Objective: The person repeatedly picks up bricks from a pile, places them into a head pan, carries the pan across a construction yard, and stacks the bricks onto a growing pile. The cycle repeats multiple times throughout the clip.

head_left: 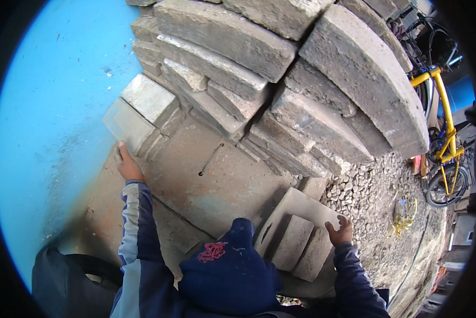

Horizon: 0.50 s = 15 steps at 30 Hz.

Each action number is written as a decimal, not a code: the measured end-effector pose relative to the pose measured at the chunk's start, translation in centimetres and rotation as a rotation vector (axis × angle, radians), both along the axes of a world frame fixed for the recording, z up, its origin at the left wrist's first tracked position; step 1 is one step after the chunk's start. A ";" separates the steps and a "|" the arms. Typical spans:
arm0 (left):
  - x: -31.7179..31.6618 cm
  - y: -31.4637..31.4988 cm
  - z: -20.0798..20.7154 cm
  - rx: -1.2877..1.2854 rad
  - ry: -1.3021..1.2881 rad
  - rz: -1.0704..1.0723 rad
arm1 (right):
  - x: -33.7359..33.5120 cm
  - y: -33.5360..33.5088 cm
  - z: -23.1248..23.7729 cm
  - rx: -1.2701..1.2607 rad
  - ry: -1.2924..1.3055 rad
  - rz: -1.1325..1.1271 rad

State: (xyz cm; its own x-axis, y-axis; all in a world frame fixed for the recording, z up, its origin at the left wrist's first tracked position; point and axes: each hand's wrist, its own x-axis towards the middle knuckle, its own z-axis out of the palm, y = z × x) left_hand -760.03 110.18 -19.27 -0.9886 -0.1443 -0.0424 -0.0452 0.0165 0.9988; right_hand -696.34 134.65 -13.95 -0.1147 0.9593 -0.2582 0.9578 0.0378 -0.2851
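My left hand [129,165] is at the near edge of a smooth grey concrete block [128,126], thumb against its top edge and the other fingers mostly hidden. That block lies beside a paler block [150,98], on a low stack against the blue wall. My right hand [340,232] is open, thumb and fingers apart, by the right side of a pale grey container [297,200] with a long slot. Inside the container, two rough concrete blocks, one to the left [292,243] and one to the right [313,254], lie side by side. Nothing shows in my right hand.
A tall stack of concrete slabs [222,40] rises ahead, split by a dark gap. The blue wall [52,132] borders the left. Gravel [354,188] covers ground to the right, with a yellow bicycle [443,116] beyond. A dark rounded object [63,281] is at lower left.
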 end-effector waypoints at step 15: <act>30.3 4.4 -2.7 -0.115 -0.203 -0.928 | 2.1 -9.8 -3.0 -0.335 -0.087 -0.423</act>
